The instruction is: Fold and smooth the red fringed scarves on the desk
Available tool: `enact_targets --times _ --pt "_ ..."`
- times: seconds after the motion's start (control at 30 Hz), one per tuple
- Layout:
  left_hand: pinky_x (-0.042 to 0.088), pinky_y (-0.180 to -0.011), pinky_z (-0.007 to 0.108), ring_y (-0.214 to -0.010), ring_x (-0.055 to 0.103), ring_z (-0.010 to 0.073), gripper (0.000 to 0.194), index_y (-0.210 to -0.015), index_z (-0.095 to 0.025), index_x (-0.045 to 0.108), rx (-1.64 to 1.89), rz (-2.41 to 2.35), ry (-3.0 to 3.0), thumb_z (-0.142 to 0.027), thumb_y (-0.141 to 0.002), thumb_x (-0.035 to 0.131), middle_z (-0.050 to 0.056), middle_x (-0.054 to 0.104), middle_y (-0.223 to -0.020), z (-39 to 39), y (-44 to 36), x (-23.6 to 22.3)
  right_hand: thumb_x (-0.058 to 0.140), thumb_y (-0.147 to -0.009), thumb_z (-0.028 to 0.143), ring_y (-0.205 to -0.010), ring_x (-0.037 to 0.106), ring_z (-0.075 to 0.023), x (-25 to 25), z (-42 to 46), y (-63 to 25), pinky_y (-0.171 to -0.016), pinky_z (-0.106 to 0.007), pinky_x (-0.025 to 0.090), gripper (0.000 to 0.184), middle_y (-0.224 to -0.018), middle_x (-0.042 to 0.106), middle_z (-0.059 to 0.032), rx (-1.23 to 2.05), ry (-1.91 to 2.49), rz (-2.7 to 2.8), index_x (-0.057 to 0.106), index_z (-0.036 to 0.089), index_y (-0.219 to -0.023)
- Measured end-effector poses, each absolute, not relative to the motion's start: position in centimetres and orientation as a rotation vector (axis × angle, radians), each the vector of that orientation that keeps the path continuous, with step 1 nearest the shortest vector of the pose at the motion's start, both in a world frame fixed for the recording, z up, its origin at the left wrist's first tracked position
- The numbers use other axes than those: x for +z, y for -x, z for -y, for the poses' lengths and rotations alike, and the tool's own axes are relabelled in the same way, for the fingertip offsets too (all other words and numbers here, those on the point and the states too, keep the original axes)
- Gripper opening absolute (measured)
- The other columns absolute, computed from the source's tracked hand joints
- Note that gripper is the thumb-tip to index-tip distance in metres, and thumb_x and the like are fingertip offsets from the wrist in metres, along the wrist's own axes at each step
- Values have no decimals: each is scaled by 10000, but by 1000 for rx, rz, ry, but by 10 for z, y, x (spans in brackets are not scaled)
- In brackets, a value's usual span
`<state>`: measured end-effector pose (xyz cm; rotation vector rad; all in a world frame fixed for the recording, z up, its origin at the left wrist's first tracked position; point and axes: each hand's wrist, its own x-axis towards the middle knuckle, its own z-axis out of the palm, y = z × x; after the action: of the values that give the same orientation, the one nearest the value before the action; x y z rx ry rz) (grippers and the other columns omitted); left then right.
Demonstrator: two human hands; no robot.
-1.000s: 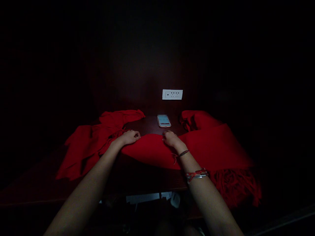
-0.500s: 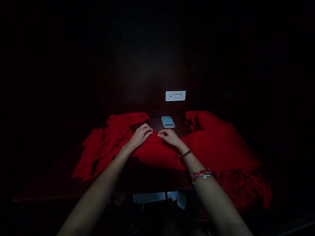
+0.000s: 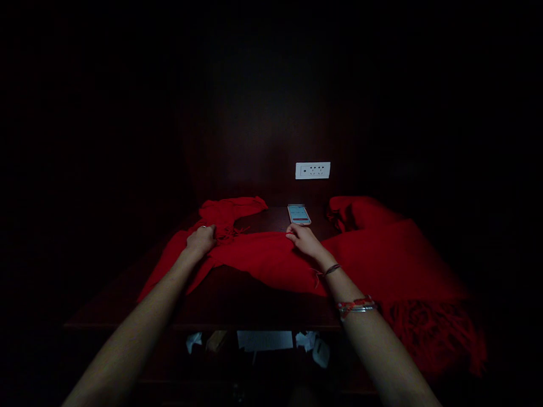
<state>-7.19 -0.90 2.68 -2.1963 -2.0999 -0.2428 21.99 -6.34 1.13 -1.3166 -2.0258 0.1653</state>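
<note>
A long red fringed scarf (image 3: 263, 257) lies spread and bunched across a dark table. My left hand (image 3: 201, 238), with a ring on one finger, is closed on the cloth at the left, near a patch of tangled fringe. Pinched between the fingertips of my right hand (image 3: 300, 234) is the far edge of the scarf's middle part. To the right the cloth widens into a flat panel, and its fringe hangs at the near right. Whether the left and right portions are one piece I cannot tell.
A lit phone (image 3: 299, 214) lies just beyond my right hand. On the dark back wall sits a white socket plate (image 3: 313, 170). Below the front edge of the table (image 3: 203, 326), a shelf holds white papers (image 3: 265, 340) and other pale items. The surroundings are very dark.
My left hand has moved left along the cloth, away from my right hand, drawing the left part of the scarf with it. My right hand keeps its pinch on the far edge.
</note>
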Motion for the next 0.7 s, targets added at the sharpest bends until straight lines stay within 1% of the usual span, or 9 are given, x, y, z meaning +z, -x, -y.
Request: enact_targets --times 0.13,0.3,0.37,0.47,0.5,0.57,0.6,0.67,0.7 --pt "418 -669 216 -773 533 162 306 -970 -169 533 -583 2130 2051 -159 -680 435 51 580 -884 0 121 67 410 -748 159 -679 502 -126 10 58 -225 -641 -213 352 106 -724 564 -28 64 1409 1918 511 162 -779" --pt "345 -835 271 -948 415 178 399 -1144 -90 373 -889 2069 1382 -122 -748 331 94 419 -1114 7 182 134 392 -750 177 -685 533 -154 10 54 -235 -638 -234 370 142 -764 592 -49 -2 1604 1648 514 179 -822" --pt "342 -831 294 -992 392 202 411 -1184 -95 321 -696 2096 1379 -142 -776 323 119 329 -1193 14 191 147 392 -750 181 -685 542 -155 8 53 -237 -630 -234 377 152 -766 599 -52 12 1643 1608 517 182 -835" --pt "324 -826 413 -1022 389 289 360 -1094 -110 451 -153 2186 1632 -184 -742 449 141 407 -1137 23 175 148 401 -752 187 -690 556 -154 4 52 -237 -636 -236 389 181 -789 608 -57 62 1688 1582 511 178 -896" --pt "305 -821 465 -1023 386 327 336 -1029 -103 509 -44 2204 1699 -184 -703 507 153 454 -1090 24 163 143 416 -749 196 -710 560 -157 3 52 -236 -649 -240 392 200 -815 610 -62 81 1694 1595 506 175 -927" --pt "280 -784 547 -1059 328 407 369 -1035 -83 520 63 2161 1851 -244 -703 521 216 425 -1129 26 131 129 457 -735 219 -791 556 -168 2 52 -235 -696 -249 393 264 -904 602 -77 106 1669 1660 491 164 -991" --pt "300 -778 530 -1065 326 408 413 -1048 -105 522 100 2106 1972 -286 -678 552 214 406 -1162 26 113 119 473 -728 224 -836 547 -171 2 53 -234 -725 -252 389 299 -951 591 -84 112 1643 1693 483 157 -1019" --pt "268 -877 438 -1154 259 319 513 -1153 -234 435 102 1912 2199 -391 -677 541 108 302 -1287 29 78 95 482 -721 213 -877 534 -164 4 55 -233 -755 -250 384 335 -992 579 -82 131 1590 1719 478 150 -1050" --pt "279 -889 391 -1156 274 288 594 -1175 -276 403 121 1838 2303 -427 -627 578 72 312 -1289 30 63 82 478 -720 199 -865 537 -157 5 56 -233 -750 -246 389 334 -977 586 -73 146 1569 1709 485 151 -1050"
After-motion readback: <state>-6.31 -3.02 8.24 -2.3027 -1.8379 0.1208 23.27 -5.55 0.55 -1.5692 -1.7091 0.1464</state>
